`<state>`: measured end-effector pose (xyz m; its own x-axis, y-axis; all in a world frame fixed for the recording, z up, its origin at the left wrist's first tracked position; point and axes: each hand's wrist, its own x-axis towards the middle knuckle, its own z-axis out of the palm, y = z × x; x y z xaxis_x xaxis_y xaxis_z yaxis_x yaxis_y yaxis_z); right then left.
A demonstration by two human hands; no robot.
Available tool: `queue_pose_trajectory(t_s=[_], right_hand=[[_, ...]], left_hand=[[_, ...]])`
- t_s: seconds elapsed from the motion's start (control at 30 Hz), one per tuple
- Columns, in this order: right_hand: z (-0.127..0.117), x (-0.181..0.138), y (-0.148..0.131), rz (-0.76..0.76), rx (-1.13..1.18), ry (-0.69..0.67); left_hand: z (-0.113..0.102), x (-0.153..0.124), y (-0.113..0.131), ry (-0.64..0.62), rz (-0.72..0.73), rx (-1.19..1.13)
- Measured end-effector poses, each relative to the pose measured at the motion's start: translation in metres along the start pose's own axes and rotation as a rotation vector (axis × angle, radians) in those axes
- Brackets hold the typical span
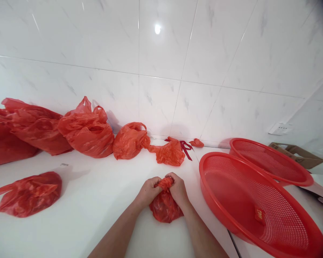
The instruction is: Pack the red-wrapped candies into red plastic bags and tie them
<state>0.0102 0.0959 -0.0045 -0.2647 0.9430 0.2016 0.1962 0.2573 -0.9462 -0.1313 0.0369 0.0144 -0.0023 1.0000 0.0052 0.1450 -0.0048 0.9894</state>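
A small red plastic bag (164, 208) lies on the white counter (97, 200) near the front, bulging with contents I cannot make out. My left hand (148, 191) and my right hand (178, 189) both grip its twisted neck, fingers curled tight, knuckles facing the wall. The two hands touch at the top of the bag.
Several red plastic bags line the tiled wall: large ones (87, 130) at left, a tied one (129, 140) and a crumpled one (170, 152) in the middle. Another filled bag (29, 195) lies front left. Two red mesh baskets (258, 208) (271, 161) stand at right.
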Motion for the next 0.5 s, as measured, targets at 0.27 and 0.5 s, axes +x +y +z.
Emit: queue_pose_trajectory(t_s=[0.27,0.5], right_hand=[[-0.001,0.003,0.001,-0.003,0.103,-0.015],[-0.007,0.009,0.008,0.176,0.395,-0.149]], left_hand=[[0.003,-0.001,0.003,0.034,0.068,0.059],[0.003,-0.001,-0.002,0.036,0.067,0.114]])
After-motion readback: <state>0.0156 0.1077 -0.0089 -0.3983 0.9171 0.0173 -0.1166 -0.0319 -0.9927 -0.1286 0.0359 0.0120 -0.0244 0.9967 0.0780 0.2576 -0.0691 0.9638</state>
